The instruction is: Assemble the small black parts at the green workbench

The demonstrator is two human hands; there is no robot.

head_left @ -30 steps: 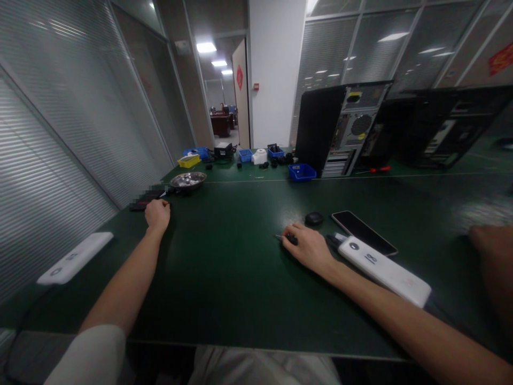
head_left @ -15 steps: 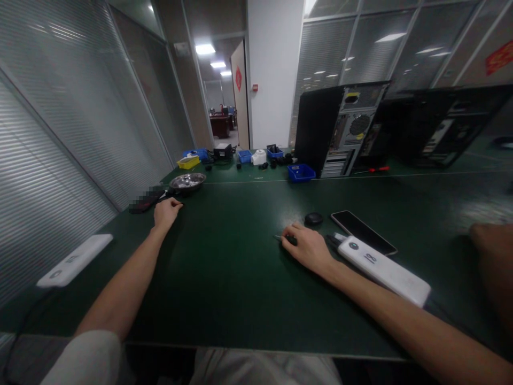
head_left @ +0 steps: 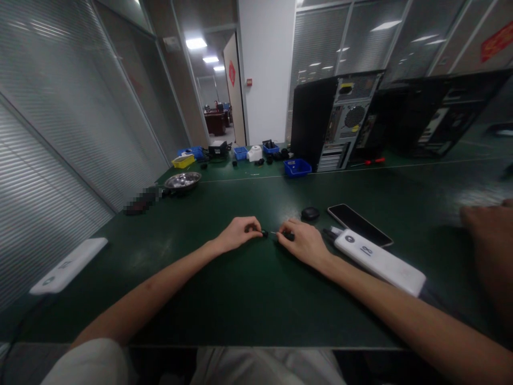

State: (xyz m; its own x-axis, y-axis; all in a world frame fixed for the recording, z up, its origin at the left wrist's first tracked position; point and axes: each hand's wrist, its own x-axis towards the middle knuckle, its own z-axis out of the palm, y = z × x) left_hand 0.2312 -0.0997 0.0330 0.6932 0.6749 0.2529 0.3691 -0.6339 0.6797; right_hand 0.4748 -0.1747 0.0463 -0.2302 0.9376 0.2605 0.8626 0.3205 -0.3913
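My left hand point(head_left: 239, 233) is closed in a pinch on a small black part point(head_left: 264, 233), too small to make out in detail. My right hand point(head_left: 302, 240) rests on the green table, its fingers wrapped round a screwdriver point(head_left: 288, 235) with a black handle. The thin metal shaft points left at the black part, and a narrow gap seems to lie between the two. Just beyond my right hand sits a black computer mouse-like object point(head_left: 310, 213). A dark-screened phone point(head_left: 360, 224) and a white power bank point(head_left: 379, 261) marked 18 lie to its right.
A metal bowl point(head_left: 183, 182) with small pieces stands far left, beside a blurred-out dark object point(head_left: 142, 202). Another white power bank point(head_left: 70, 266) lies near the left edge. A blue bin point(head_left: 297, 167) stands before a computer tower point(head_left: 315, 125). Another person's hand point(head_left: 487, 224) is at right.
My left hand has come from beside the bowl to the middle of the table, bringing the small black part near the screwdriver's tip. My right hand has hardly moved.
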